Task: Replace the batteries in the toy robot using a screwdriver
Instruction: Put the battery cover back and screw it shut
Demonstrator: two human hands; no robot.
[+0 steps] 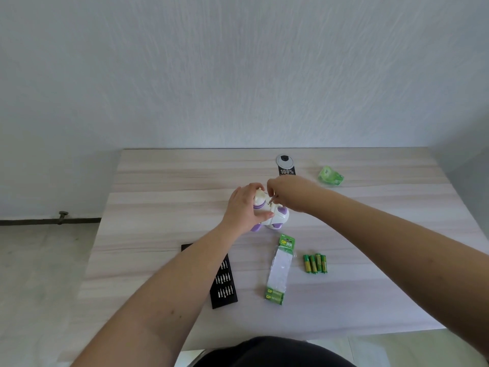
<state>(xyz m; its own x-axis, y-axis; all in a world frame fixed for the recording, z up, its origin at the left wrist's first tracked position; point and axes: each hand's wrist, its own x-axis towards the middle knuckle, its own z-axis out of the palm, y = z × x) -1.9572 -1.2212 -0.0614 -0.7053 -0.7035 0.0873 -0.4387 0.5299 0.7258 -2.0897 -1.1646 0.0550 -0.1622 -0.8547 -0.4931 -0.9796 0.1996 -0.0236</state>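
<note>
Nearby, four loose batteries (pixel 315 263), perhaps two more in pack (pixel 275 296)

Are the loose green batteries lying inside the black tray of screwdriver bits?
No, the loose batteries lie on the table, apart from the bit tray.

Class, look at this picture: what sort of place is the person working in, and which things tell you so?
Probably a plain room at home or in an office, not a workshop: a pale wood-grain table with a round cable port stands against a bare textured wall, bearing only a black bit tray and loose batteries.
</note>
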